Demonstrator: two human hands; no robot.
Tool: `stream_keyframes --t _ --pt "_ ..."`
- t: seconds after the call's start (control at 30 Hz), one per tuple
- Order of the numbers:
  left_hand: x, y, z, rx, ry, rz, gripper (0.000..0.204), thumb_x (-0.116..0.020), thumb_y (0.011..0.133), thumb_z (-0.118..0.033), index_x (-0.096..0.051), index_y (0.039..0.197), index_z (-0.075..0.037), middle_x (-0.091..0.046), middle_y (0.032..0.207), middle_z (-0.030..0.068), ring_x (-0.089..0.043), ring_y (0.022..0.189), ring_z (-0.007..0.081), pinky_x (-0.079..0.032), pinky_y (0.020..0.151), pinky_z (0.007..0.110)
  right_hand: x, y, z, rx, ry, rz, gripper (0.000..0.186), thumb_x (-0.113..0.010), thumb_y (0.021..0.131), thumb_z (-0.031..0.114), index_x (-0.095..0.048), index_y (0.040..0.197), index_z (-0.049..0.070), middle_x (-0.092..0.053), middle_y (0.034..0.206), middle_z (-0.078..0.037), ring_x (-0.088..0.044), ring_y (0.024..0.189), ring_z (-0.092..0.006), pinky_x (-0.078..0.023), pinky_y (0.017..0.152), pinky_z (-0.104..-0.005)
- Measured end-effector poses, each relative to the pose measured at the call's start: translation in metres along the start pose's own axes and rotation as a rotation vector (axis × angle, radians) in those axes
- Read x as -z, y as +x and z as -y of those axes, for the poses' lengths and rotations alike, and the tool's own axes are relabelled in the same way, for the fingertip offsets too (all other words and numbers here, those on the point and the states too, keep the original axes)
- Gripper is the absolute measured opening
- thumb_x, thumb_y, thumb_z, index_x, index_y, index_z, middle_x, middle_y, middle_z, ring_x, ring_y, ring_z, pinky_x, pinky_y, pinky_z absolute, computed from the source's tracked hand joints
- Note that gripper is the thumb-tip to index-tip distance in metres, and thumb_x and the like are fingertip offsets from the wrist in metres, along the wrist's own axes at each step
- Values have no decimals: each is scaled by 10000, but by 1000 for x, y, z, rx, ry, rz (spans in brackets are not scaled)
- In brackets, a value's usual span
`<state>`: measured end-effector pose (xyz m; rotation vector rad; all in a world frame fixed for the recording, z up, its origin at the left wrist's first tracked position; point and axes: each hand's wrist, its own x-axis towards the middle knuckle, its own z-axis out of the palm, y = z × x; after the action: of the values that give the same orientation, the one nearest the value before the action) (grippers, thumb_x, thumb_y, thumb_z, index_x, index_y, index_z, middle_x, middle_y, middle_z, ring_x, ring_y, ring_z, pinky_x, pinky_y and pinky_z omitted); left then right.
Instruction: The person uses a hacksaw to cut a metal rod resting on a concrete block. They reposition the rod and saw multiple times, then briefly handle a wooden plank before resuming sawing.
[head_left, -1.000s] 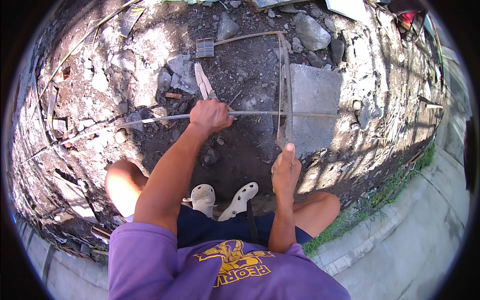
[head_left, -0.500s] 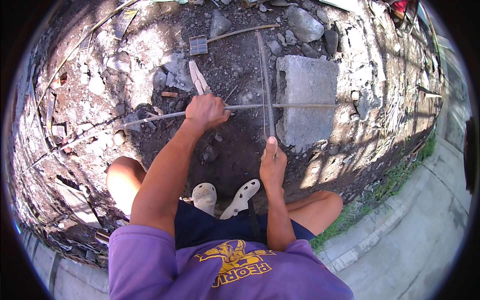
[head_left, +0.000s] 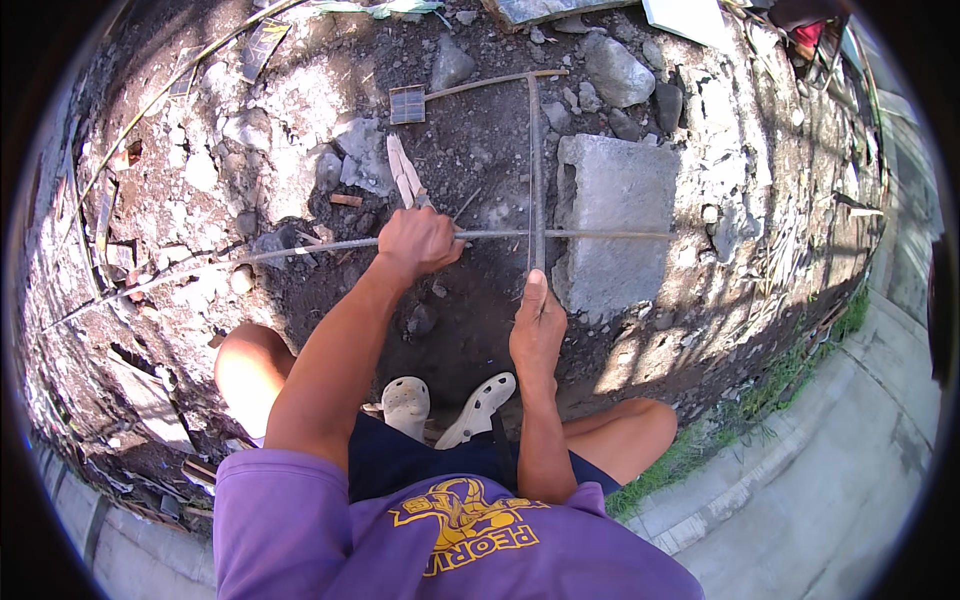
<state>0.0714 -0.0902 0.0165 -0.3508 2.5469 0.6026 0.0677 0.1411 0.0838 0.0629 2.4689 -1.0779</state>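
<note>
My left hand (head_left: 420, 242) is closed around a long thin steel rebar (head_left: 330, 244), which runs across in front of me from the far left to a concrete block (head_left: 612, 270). In my right hand (head_left: 538, 320) is the handle end of a hacksaw (head_left: 537, 150), my thumb stretched along it. The saw points away from me and crosses the rebar between my left hand and the block. Its narrow blade shows left of the frame; whether the teeth touch the bar, I cannot tell. A split piece of pale wood (head_left: 403, 172) lies just beyond my left hand.
Loose stones and a large rock (head_left: 617, 70) lie on the rough soil ahead. A stick (head_left: 495, 82) and a small dark gridded panel (head_left: 407, 104) lie beyond the saw. My pale clogs (head_left: 406, 405) are close below the bar. Concrete paving (head_left: 820, 450) borders the right side.
The hacksaw has slid away from me across the rebar and swung from a left lean to nearly straight. My left hand keeps its hold on the bar. The whole view has shifted slightly.
</note>
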Motion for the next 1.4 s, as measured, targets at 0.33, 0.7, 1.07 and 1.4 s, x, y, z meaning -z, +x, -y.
stream_keyframes --t 0.33,0.7,1.07,1.4 --pt "-3 -4 -2 -2 -26 -40 409 -649 887 -456 -792 838 -76 -755 813 180 -758 786 375 -622 749 479 54 -81 -6 -201 -86 71 566 -501 1106 406 -574 798 -64 -455 607 -175 -414 586 -228 -417 589 -432" --pt "-2 -4 -2 -29 -29 -59 407 -663 889 -437 -784 816 -55 -735 766 209 -743 741 402 -613 729 491 74 -144 -5 -210 -7 73 496 -495 1111 351 -614 872 -68 -499 643 -148 -438 616 -201 -407 587 -424" --pt "1 -5 -1 -28 -22 -36 412 -638 892 -434 -795 816 -60 -749 813 204 -754 781 396 -620 748 486 35 -88 -5 -135 -35 31 555 -466 1120 398 -598 846 -67 -523 654 -182 -526 623 -224 -429 610 -452" --pt "-4 -3 1 -4 -62 -74 407 -671 875 -453 -803 837 -69 -752 821 205 -755 789 402 -619 747 493 47 -77 -21 -207 151 52 590 -480 1110 480 -524 758 9 -406 638 0 -412 602 -102 -337 533 -337"
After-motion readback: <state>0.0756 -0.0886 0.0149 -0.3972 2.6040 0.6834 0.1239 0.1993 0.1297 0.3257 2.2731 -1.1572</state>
